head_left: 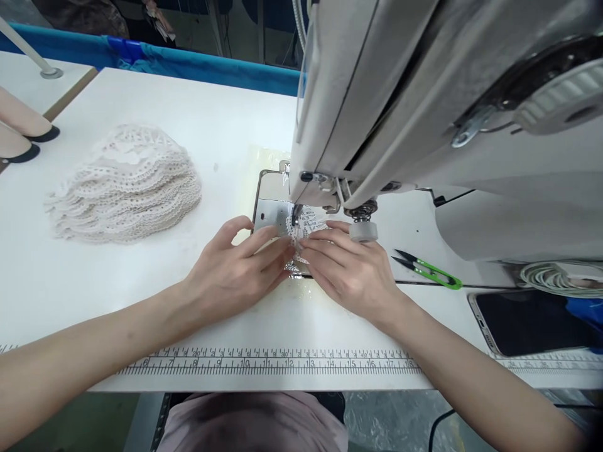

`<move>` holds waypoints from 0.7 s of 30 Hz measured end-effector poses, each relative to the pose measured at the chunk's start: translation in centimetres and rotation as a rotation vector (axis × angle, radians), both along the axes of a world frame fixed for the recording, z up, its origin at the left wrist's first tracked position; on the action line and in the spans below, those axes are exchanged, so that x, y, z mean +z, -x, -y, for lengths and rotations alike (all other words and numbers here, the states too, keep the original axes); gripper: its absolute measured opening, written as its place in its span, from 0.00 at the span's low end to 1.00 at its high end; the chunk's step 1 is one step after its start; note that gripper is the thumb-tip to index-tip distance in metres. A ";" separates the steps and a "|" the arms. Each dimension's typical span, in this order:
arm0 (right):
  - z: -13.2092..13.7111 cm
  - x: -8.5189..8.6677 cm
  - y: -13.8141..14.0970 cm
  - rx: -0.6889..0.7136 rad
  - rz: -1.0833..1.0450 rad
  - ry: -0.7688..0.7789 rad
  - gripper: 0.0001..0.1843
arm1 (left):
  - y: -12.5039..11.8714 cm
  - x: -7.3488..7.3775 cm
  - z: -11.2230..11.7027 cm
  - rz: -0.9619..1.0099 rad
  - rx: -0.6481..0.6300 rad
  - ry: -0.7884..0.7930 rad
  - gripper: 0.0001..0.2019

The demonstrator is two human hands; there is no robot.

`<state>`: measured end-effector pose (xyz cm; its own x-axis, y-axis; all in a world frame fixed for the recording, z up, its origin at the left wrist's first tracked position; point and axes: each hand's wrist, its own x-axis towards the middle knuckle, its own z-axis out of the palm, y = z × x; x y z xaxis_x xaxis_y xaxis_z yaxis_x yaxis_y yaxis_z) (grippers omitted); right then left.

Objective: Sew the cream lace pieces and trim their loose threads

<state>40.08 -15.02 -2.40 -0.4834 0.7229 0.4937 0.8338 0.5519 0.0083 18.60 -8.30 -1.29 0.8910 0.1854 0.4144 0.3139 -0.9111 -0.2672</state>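
Note:
A small piece of white lace (pixel 311 219) lies under the presser foot (pixel 296 214) of a sewing machine (pixel 367 107). My left hand (pixel 240 263) is at the lace's left front edge, its fingertips drawn together on the fabric and its thumb and index finger lifted apart. From the right, my right hand (pixel 351 263) presses its bunched fingertips onto the same lace, close in front of the needle area. Both hands partly cover the lace and the metal needle plate (pixel 273 210). To the left sits a layered pile of cream lace pieces (pixel 127 188).
Green-handled thread snips (pixel 428 270) lie right of my right hand. Beyond them are a phone (pixel 532 321) and a coil of pale cord (pixel 560 279). A printed ruler (pixel 264 362) runs along the table's front edge. Blue cloth (pixel 211 69) borders the back.

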 end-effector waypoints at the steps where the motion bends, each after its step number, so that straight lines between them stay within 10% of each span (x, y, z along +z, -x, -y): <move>1: 0.0 0.0 0.0 -0.003 0.002 -0.007 0.08 | 0.0 0.0 0.0 0.000 0.001 0.000 0.09; 21: -0.5 -0.3 0.0 -0.059 0.066 -0.060 0.10 | -0.2 -0.6 -0.4 0.015 0.074 0.050 0.10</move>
<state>40.04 -14.52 -2.67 -0.4739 0.7213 0.5051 0.8613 0.4990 0.0956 18.82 -7.93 -1.87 0.8679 0.2712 0.4162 0.3844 -0.8974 -0.2166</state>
